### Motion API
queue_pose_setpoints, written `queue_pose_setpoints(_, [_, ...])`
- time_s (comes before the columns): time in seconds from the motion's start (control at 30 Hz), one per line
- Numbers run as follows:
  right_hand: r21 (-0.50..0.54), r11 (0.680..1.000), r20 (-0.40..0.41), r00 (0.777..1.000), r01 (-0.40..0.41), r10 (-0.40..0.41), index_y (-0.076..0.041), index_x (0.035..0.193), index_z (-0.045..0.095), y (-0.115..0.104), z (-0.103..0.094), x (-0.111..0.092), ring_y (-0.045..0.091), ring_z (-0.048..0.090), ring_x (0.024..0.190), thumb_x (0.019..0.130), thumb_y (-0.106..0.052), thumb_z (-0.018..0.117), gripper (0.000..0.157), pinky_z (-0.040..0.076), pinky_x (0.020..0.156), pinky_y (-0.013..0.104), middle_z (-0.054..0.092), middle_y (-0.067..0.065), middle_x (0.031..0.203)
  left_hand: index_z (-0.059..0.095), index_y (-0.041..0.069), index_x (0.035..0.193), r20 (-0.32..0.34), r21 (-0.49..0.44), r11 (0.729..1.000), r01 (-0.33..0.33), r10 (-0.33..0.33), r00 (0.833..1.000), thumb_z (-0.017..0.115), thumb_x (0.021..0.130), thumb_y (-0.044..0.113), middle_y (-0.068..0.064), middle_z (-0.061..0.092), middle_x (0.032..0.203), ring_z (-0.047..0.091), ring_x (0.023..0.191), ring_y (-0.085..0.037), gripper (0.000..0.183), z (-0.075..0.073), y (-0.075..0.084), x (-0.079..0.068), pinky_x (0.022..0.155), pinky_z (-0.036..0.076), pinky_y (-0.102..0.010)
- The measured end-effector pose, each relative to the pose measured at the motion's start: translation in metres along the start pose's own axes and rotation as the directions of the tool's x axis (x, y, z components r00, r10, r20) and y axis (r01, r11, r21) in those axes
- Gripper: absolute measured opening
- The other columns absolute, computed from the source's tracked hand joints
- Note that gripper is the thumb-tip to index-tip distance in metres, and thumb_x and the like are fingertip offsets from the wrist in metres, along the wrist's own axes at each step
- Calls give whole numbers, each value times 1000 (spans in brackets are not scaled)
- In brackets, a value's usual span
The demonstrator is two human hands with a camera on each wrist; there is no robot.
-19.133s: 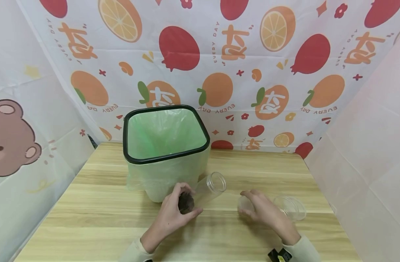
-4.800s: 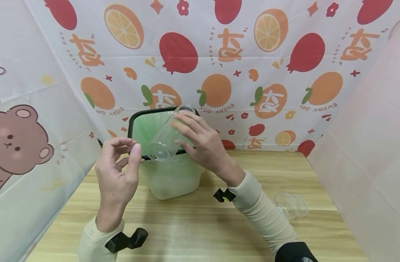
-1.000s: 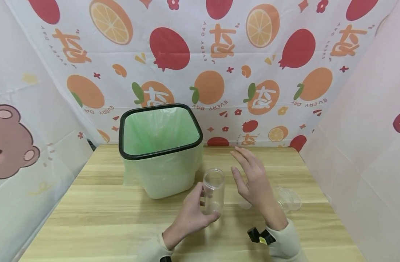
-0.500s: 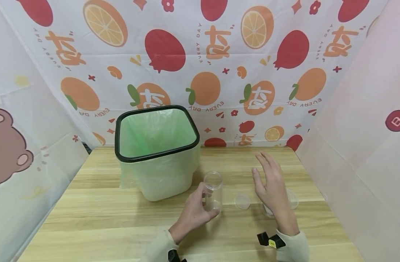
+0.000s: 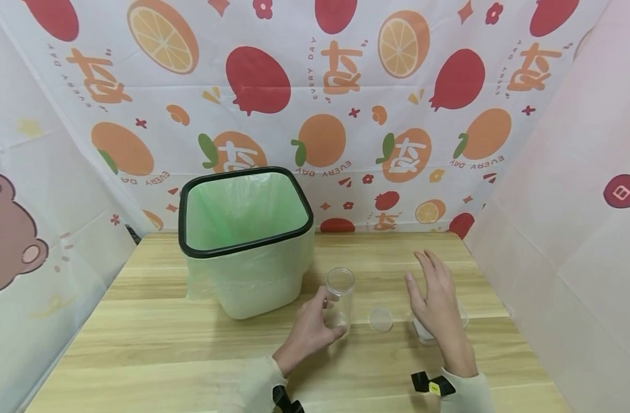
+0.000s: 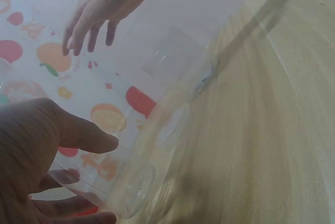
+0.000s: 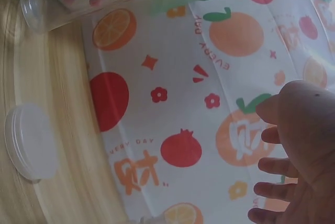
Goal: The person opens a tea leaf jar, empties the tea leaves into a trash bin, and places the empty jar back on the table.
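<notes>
My left hand (image 5: 310, 328) grips a clear, open-topped jar (image 5: 344, 304) that stands upright, thumb and fingers round its lower wall. Nothing shows inside the jar. In the left wrist view the jar's base (image 6: 137, 190) is close to the wooden surface. A round translucent white lid (image 5: 380, 319) lies flat just right of the jar; the right wrist view shows its ridged side (image 7: 18, 145). Raised further right, my right hand (image 5: 438, 304) has its fingers relaxed and apart, holding nothing. It partly hides another clear container (image 5: 424, 334) lying behind it.
A pale bin (image 5: 258, 292) with a black rim and a green-tinted liner stands left of the jar, near the back. All of this is on a wooden table (image 5: 155, 344). Printed cloth (image 5: 366, 74) hangs along the back, with pale sheets at both sides.
The jar, with dark contents 19 seconds ago and tipped over the bin by the right hand later, is now upright in my left hand. My right hand has moved rightward, uncovering the lid.
</notes>
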State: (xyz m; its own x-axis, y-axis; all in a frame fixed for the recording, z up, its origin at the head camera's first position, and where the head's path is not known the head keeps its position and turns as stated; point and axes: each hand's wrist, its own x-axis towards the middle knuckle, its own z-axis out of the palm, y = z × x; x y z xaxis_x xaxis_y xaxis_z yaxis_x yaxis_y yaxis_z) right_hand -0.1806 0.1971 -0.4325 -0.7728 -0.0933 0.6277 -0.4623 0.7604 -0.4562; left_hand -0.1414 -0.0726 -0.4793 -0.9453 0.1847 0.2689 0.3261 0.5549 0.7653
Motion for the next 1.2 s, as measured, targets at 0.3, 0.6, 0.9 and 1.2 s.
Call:
queue_pose_setpoints(0.3, [11, 999, 11, 999, -32, 32, 1, 143, 51, 6, -3, -3, 52, 39, 139, 97, -12, 63, 49, 29, 108, 73, 43, 30, 152, 54, 10, 124, 38, -27, 999, -28, 29, 999, 88, 69, 7, -14, 68, 125, 66, 112, -34, 65, 7, -3, 6, 93, 56, -52])
queue_pose_setpoints(0.6, [25, 998, 12, 998, -60, 60, 2, 142, 52, 8, -7, -5, 53, 38, 138, 96, -10, 63, 49, 27, 109, 74, 43, 31, 152, 53, 12, 115, 102, -57, 998, 13, -8, 995, 88, 70, 5, -15, 67, 130, 64, 118, -36, 58, 12, -9, 8, 97, 55, -55])
queue_pose_setpoints(0.9, [28, 997, 24, 997, -69, 68, 3, 142, 51, 9, -8, -6, 53, 38, 138, 97, -11, 63, 49, 27, 108, 74, 43, 31, 151, 52, 12, 121, 138, -58, 998, 39, -31, 990, 90, 70, 12, -18, 65, 125, 62, 115, -34, 64, 12, -12, 9, 95, 53, -54])
queue_pose_setpoints(1.2, [36, 996, 31, 996, -85, 84, 4, 143, 49, 11, -14, -2, 54, 37, 140, 98, -12, 61, 50, 27, 109, 74, 42, 30, 152, 41, 4, 146, 136, -34, 999, 37, -32, 990, 86, 70, -1, -28, 53, 141, 53, 130, -47, 89, -24, -18, 7, 109, 44, -63])
